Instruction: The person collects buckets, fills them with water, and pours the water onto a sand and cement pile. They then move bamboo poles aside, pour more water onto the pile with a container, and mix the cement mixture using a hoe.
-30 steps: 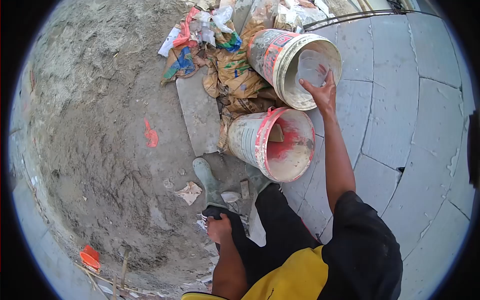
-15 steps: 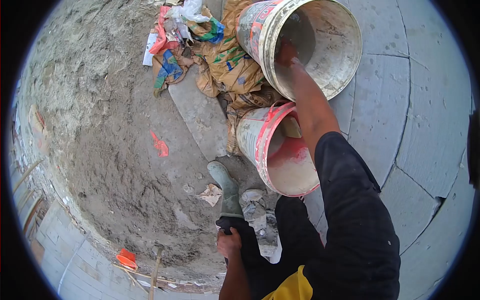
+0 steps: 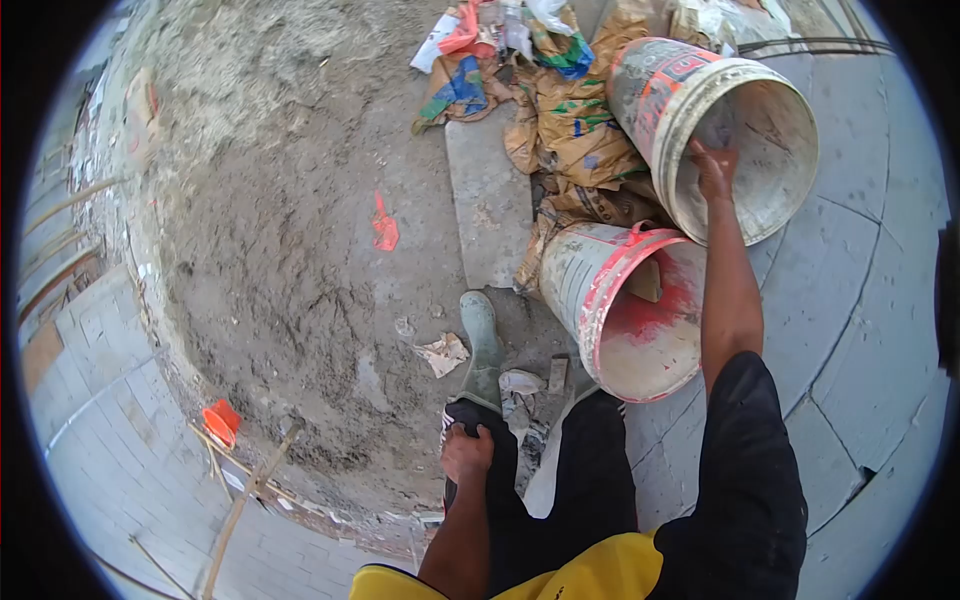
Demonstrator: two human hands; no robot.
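My right hand (image 3: 714, 168) is inside the mouth of the upper white bucket (image 3: 690, 100), closed on a clear plastic container (image 3: 716, 128) that shows only faintly. This bucket leans on its side. Just below it tilts a second bucket (image 3: 612, 290) with a red-stained rim and a tan block (image 3: 645, 280) inside. My left hand (image 3: 467, 452) rests at the knee, its fingers curled on the dark trouser leg (image 3: 500, 470).
Crumpled brown sacks (image 3: 580, 130) lie left of the buckets, beside a flat grey slab (image 3: 488, 210). Wet grey mortar (image 3: 290, 240) spreads to the left. Grey paving blocks (image 3: 840, 270) cover the right. An orange container (image 3: 222, 422) and wooden sticks (image 3: 240, 510) lie at lower left.
My right hand reached deep into the upper bucket and has drawn back towards its mouth with the clear container. The view has shifted. My left hand stays at the knee.
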